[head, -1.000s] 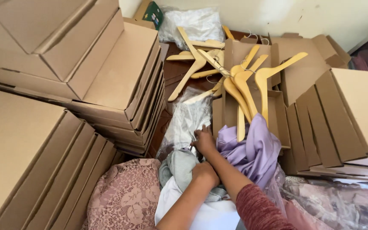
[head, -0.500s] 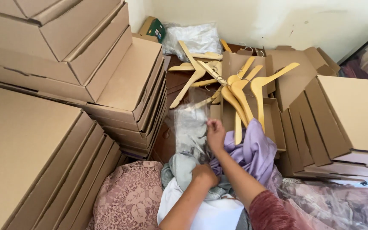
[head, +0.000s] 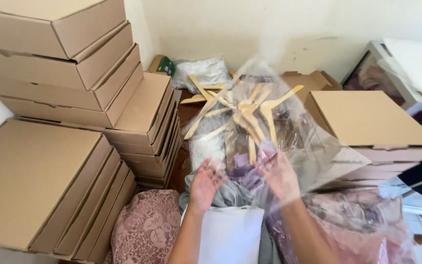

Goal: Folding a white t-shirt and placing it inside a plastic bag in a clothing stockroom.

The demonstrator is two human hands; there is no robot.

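A large clear plastic bag (head: 294, 112) is lifted in front of me, blurred and spread wide. My right hand (head: 280, 177) grips its lower part. My left hand (head: 205, 183) is raised beside it, palm up and fingers apart, its fingertips at the bag's left edge. Through the plastic I see a heap of wooden hangers (head: 250, 105) lying on the floor behind. Below my hands lie a lilac garment (head: 242, 168), a grey-green garment (head: 225, 195) and a white cloth (head: 228, 234).
Flat cardboard boxes are stacked at the left (head: 35, 181), at the upper left (head: 59, 58), in the middle (head: 147, 117) and at the right (head: 367, 117). A pink lace fabric (head: 145, 230) lies at the bottom left. Pink garments in plastic (head: 362, 220) lie at the bottom right.
My right hand has pulled the clear bag up off the pile and it now spreads open in the air. My left hand left the garments and rose beside it. The view tilted upward.
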